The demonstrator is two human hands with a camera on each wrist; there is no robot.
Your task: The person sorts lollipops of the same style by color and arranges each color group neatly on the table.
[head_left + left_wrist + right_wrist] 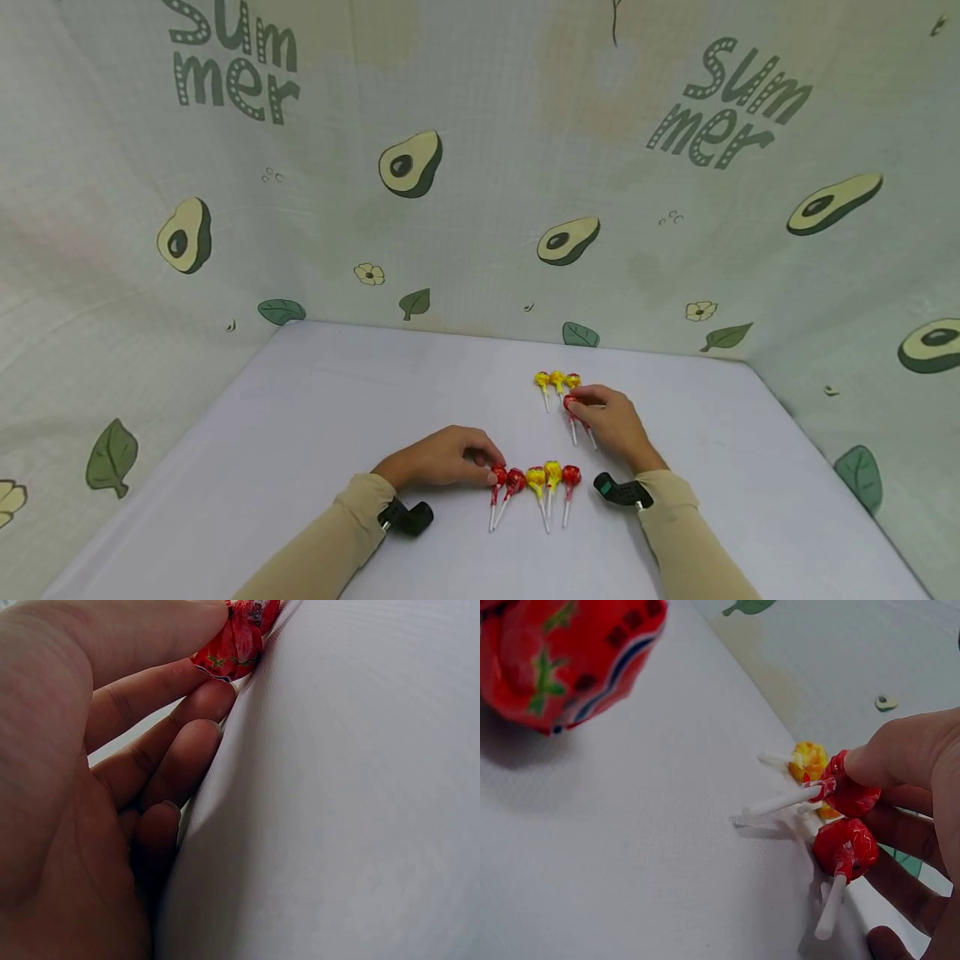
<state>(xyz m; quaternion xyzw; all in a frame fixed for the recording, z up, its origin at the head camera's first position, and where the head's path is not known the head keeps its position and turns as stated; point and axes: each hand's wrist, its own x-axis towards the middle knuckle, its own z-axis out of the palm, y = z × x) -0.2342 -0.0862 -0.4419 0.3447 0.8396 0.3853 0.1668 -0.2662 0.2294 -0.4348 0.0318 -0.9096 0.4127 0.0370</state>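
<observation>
My left hand (447,457) pinches the head of a red-wrapped lollipop (498,477) between thumb and fingers, at the left end of the front row. Its red wrapper (234,641) shows between my fingertips in the left wrist view, close against the table. Farther back, my right hand (617,423) holds another red lollipop (851,791) by its head, thumb on top, white stick toward me. A second red lollipop (846,847) lies beside it under my fingers. Three yellow lollipops (557,379) lie just behind, partly hidden by the right hand.
In the front row, a red lollipop (515,481), two yellow lollipops (552,473) and a red lollipop (572,475) lie with sticks toward me. A white cloth covers the table (360,383). A patterned curtain (480,250) rises at the back and sides.
</observation>
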